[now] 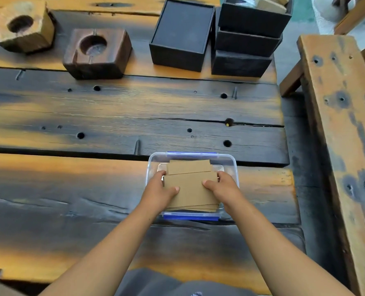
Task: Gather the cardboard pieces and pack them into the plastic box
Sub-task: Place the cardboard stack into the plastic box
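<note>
A clear plastic box point(230, 161) with blue clips stands on the wooden table near its front right. Inside it lies a stack of brown cardboard pieces point(191, 192), and a narrower piece point(189, 166) sits at the far end. My left hand point(159, 193) grips the stack's left edge, thumb on top. My right hand point(224, 189) holds the right edge the same way. The stack sits tilted, with its near edge resting on the box's front rim.
Two wooden blocks with round hollows point(24, 26) point(97, 53) stand at the back left. Black boxes point(182, 35) and a stack of black boxes point(249, 39) stand at the back right. A wooden bench point(337, 116) runs along the right.
</note>
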### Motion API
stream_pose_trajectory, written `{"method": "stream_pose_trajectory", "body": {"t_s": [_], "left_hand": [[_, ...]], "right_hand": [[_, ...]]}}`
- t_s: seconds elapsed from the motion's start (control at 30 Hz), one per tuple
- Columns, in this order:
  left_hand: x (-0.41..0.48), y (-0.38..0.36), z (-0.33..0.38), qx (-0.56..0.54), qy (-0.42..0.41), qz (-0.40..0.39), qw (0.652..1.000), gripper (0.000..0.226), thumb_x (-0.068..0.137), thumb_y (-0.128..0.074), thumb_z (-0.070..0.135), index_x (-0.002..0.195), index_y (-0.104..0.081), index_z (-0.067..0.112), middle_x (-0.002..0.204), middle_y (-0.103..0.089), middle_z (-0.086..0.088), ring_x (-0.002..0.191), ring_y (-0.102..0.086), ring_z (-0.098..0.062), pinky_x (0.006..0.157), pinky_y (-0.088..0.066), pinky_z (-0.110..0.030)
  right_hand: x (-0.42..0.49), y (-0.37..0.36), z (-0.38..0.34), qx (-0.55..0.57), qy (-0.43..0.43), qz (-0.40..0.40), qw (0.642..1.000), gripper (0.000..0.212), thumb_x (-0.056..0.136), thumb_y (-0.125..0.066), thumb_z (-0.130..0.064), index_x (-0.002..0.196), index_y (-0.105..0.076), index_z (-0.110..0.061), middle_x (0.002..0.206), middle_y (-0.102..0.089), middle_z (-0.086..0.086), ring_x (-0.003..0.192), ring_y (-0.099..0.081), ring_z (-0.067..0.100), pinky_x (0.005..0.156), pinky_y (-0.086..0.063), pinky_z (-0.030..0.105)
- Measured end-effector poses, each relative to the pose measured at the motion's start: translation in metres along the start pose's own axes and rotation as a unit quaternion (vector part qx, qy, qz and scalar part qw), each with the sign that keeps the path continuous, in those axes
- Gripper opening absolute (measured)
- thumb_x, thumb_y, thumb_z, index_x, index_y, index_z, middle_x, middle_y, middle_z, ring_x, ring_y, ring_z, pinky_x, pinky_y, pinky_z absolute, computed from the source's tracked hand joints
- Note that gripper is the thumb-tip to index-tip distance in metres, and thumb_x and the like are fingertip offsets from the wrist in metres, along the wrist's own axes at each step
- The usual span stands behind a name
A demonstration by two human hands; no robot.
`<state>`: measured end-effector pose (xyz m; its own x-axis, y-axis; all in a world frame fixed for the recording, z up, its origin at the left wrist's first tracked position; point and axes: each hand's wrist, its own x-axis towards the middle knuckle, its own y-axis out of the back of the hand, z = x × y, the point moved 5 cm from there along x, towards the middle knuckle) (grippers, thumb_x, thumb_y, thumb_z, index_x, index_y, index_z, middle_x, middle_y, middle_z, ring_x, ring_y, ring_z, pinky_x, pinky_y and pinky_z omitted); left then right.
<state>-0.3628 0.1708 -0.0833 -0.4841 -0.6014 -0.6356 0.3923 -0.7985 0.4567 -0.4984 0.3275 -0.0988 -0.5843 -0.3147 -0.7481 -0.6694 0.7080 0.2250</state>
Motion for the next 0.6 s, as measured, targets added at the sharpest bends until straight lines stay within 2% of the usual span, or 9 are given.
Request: {"method": "stream_pose_trajectory", "body": {"t_s": [0.1, 0.17, 0.23, 0.3, 0.37, 0.4, 0.47, 0.53, 0.6], "left_hand": [[0.007, -0.005, -0.004, 0.013, 0.003, -0.006, 1.0, 0.059, 0.08, -0.074, 0.022, 0.133, -0.049, 0.022, 0.086, -0.055, 0.017, 0.077, -0.056, -0.003, 0.067, -0.042, -0.02], [0.01, -0.008, -0.004, 0.032, 0.003, -0.013, 0.999, 0.059, 0.08, -0.073, 0.024, 0.134, -0.048, 0.022, 0.098, -0.061, 0.008, 0.087, -0.059, -0.013, 0.073, -0.044, -0.023], [0.011, -0.011, -0.004, 0.046, 0.004, -0.018, 0.999, 0.057, 0.081, -0.071, 0.024, 0.133, -0.048, 0.021, 0.11, -0.064, 0.001, 0.096, -0.062, -0.018, 0.08, -0.049, -0.029], [0.008, -0.011, -0.001, 0.053, 0.003, -0.017, 0.998, 0.052, 0.081, -0.069, 0.021, 0.13, -0.052, 0.019, 0.113, -0.066, -0.003, 0.097, -0.064, -0.021, 0.084, -0.053, -0.031], [0.004, -0.008, 0.002, 0.061, -0.002, -0.001, 0.998, 0.047, 0.082, -0.067, 0.018, 0.128, -0.055, 0.017, 0.095, -0.064, 0.003, 0.082, -0.062, -0.013, 0.069, -0.05, -0.024], [0.0, -0.005, 0.005, 0.065, -0.008, 0.011, 0.998, 0.045, 0.082, -0.066, 0.017, 0.126, -0.056, 0.017, 0.084, -0.06, 0.009, 0.073, -0.058, -0.006, 0.059, -0.044, -0.019], [-0.008, 0.0, 0.01, 0.065, -0.016, 0.026, 0.997, 0.042, 0.083, -0.065, 0.016, 0.125, -0.057, 0.018, 0.076, -0.053, 0.014, 0.067, -0.051, 0.0, 0.053, -0.035, -0.015], [-0.019, 0.006, 0.015, 0.052, -0.025, 0.035, 0.998, 0.041, 0.084, -0.065, 0.016, 0.124, -0.057, 0.017, 0.087, -0.06, 0.009, 0.074, -0.055, -0.006, 0.059, -0.039, -0.019], [-0.031, 0.011, 0.023, 0.046, -0.046, 0.047, 0.997, 0.041, 0.084, -0.067, 0.018, 0.124, -0.058, 0.016, 0.108, -0.063, 0.001, 0.09, -0.058, -0.014, 0.076, -0.043, -0.024]], "right_hand": [[0.005, -0.002, 0.002, -0.006, -0.012, 0.006, 1.0, 0.03, 0.085, -0.069, -0.017, 0.113, -0.058, -0.014, 0.099, -0.067, 0.002, 0.087, -0.067, 0.019, 0.079, -0.056, 0.036], [0.007, -0.002, 0.002, -0.015, -0.018, 0.018, 1.0, 0.031, 0.084, -0.069, -0.017, 0.113, -0.056, -0.015, 0.098, -0.066, 0.0, 0.088, -0.067, 0.02, 0.079, -0.055, 0.036], [0.007, -0.004, 0.001, -0.028, -0.022, 0.029, 0.999, 0.03, 0.084, -0.068, -0.017, 0.111, -0.055, -0.017, 0.103, -0.067, 0.004, 0.094, -0.066, 0.025, 0.086, -0.056, 0.04], [0.004, -0.006, -0.002, -0.051, -0.02, 0.032, 0.998, 0.027, 0.084, -0.067, -0.018, 0.107, -0.054, -0.02, 0.108, -0.066, 0.006, 0.099, -0.065, 0.027, 0.091, -0.055, 0.043], [-0.001, -0.005, -0.005, -0.07, -0.016, 0.036, 0.997, 0.027, 0.084, -0.066, -0.018, 0.108, -0.053, -0.019, 0.109, -0.064, 0.006, 0.097, -0.062, 0.026, 0.085, -0.053, 0.037], [-0.004, -0.003, -0.006, -0.078, -0.01, 0.04, 0.996, 0.03, 0.085, -0.065, -0.018, 0.113, -0.053, -0.017, 0.108, -0.061, 0.005, 0.094, -0.059, 0.024, 0.08, -0.049, 0.033], [-0.013, 0.003, -0.008, -0.08, 0.001, 0.045, 0.996, 0.04, 0.086, -0.063, -0.018, 0.124, -0.051, -0.013, 0.106, -0.055, 0.002, 0.09, -0.055, 0.021, 0.076, -0.044, 0.031], [-0.023, 0.007, -0.008, -0.05, 0.014, 0.04, 0.998, 0.038, 0.087, -0.064, -0.018, 0.122, -0.05, -0.016, 0.108, -0.055, 0.0, 0.083, -0.057, 0.016, 0.068, -0.048, 0.031], [-0.036, 0.012, -0.01, -0.028, 0.027, 0.037, 0.999, 0.037, 0.087, -0.064, -0.019, 0.121, -0.049, -0.02, 0.112, -0.052, 0.0, 0.085, -0.058, 0.013, 0.065, -0.047, 0.028]]}}
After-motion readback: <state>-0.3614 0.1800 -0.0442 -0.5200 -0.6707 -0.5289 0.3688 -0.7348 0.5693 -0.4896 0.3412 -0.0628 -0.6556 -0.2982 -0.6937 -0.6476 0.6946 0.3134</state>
